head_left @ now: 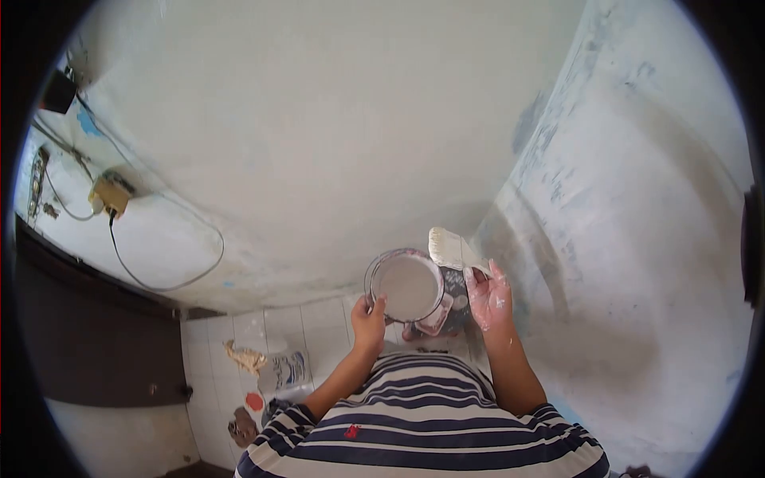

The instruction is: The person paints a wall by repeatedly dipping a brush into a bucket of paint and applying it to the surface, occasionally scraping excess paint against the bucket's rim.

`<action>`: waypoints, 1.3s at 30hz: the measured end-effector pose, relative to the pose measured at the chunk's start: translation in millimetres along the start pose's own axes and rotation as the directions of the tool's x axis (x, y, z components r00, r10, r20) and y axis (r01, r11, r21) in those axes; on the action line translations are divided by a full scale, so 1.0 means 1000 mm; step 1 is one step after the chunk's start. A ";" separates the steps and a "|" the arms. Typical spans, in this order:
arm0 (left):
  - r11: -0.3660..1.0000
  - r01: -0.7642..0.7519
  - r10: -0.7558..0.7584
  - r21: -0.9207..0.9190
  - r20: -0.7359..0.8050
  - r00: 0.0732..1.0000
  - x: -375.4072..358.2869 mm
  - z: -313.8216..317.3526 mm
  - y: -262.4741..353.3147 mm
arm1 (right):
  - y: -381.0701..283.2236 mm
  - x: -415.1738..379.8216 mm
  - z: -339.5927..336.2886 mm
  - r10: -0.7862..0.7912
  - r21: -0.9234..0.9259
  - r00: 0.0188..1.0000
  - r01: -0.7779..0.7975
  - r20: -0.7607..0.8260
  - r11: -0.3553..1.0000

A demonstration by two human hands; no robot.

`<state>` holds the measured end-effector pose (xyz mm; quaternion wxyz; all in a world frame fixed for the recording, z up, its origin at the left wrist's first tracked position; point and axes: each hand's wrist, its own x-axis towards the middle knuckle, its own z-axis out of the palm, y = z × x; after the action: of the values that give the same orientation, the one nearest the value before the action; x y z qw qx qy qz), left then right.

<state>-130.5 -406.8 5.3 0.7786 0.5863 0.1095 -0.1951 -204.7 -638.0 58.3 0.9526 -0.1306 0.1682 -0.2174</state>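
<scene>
**White paint, one pot, one brush**

White paint fills the single paint pot [405,285] you hold out in front of your chest, with your left hand [369,316] gripping its near rim, thumb over the edge. Your right hand [489,298], smeared with paint, is closed round the handle of the one brush [454,249], bristles pointing up and left, just beside the pot's right edge. Both forearms reach forward, bent at the elbow. One plastic bag [285,372] lies on the tiled floor [312,327] at near left. Things under the pot are hidden and hard to make out.
</scene>
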 end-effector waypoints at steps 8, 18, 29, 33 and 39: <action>0.999 0.010 -0.014 0.048 0.077 0.997 0.033 -0.025 0.024 | -0.002 0.020 0.054 -0.331 -0.097 0.935 0.344 0.126 0.934; 0.988 0.019 -0.030 0.151 0.072 0.997 0.054 -0.076 0.038 | 0.019 0.010 0.127 -0.426 0.092 0.896 0.417 0.124 0.904; 0.992 0.079 -0.094 0.101 0.154 0.984 0.028 -0.152 0.054 | 0.032 -0.044 0.222 -0.678 -0.001 0.681 0.706 0.275 0.709; 0.995 0.092 -0.097 0.041 0.145 0.985 0.003 -0.140 0.072 | -0.004 -0.055 0.304 -0.706 0.045 0.533 0.783 0.465 0.621; 0.999 0.028 -0.024 -0.033 0.111 0.994 0.003 -0.136 0.062 | -0.041 -0.060 0.447 -0.699 0.122 0.295 0.869 0.651 0.480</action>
<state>-92.9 -263.0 19.4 0.7910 0.5594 0.0774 -0.2355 -101.8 -567.8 493.6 0.6880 -0.3808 -0.2175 -0.5782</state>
